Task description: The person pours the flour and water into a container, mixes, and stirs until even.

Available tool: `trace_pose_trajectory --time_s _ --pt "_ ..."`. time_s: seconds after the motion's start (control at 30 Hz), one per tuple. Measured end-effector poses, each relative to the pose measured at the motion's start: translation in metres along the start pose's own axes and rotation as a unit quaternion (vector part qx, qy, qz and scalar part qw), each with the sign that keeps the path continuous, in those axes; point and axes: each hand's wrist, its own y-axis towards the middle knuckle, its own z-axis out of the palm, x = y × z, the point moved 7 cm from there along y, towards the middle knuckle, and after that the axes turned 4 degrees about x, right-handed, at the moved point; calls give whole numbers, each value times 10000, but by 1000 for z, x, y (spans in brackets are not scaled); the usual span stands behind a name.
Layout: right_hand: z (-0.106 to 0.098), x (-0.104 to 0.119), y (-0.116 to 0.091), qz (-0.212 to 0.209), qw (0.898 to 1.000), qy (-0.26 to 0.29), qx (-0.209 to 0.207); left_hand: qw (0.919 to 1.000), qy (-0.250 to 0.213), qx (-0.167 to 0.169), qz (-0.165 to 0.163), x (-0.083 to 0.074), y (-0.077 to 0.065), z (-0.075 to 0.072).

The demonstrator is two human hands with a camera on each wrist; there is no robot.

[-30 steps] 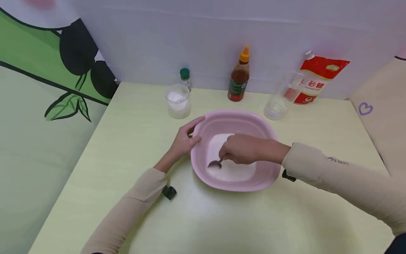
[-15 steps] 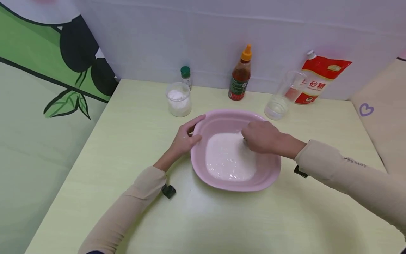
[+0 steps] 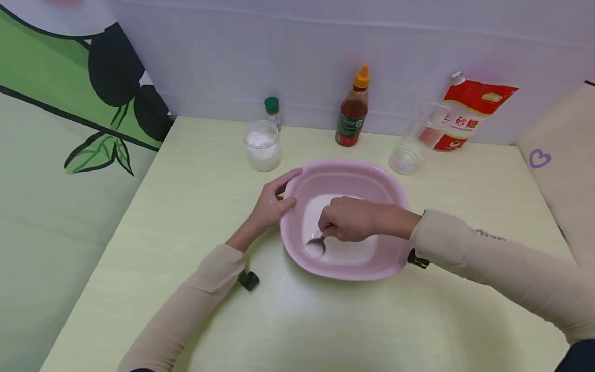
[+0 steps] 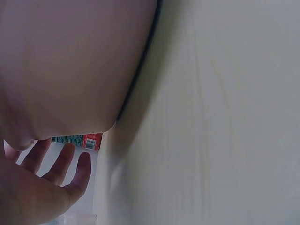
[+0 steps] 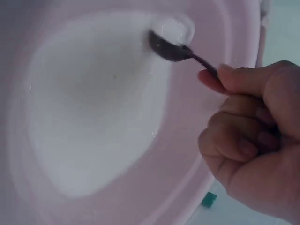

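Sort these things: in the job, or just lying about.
In use:
pink oval plastic basin
white liquid
dark metal spoon

Apparently idle:
clear cup of white powder
small green-capped jar
orange-capped bottle
tall clear cup
red-white pouch

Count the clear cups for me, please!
2: a cup of white powder behind the bowl on the left, and another cup behind it on the right, in front of the red bag. No others show.
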Motion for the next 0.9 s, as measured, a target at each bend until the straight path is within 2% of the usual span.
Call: trace_pose_trajectory --time_s 0.1,0.23,0.37,0.5,0.6,0.73,0.9 --pt "5 -1 -14 121 9993 167 327 10000 -32 -38 -34 -1 0 0" --pt "0 -17 -38 378 9987 -153 295 10000 -6 -14 -56 0 0 0" --pt "-14 -43 -54 784 9952 -578 -57 10000 1 0 -69 1 0 0" --pt "-28 -67 -54 1097 9871 -973 -648 10000 19 -13 -87 1 -1 -1" --pt "-33 -72 -45 990 9845 -1086 -960 9999 46 -22 -93 1 -1 -2" --pt "-33 -64 -26 592 9877 -936 -1107 9999 45 -47 -97 0 -1 -1" --pt "-20 -34 -12 -213 9946 -571 -840 9999 2 -38 -126 -2 -1 -1"
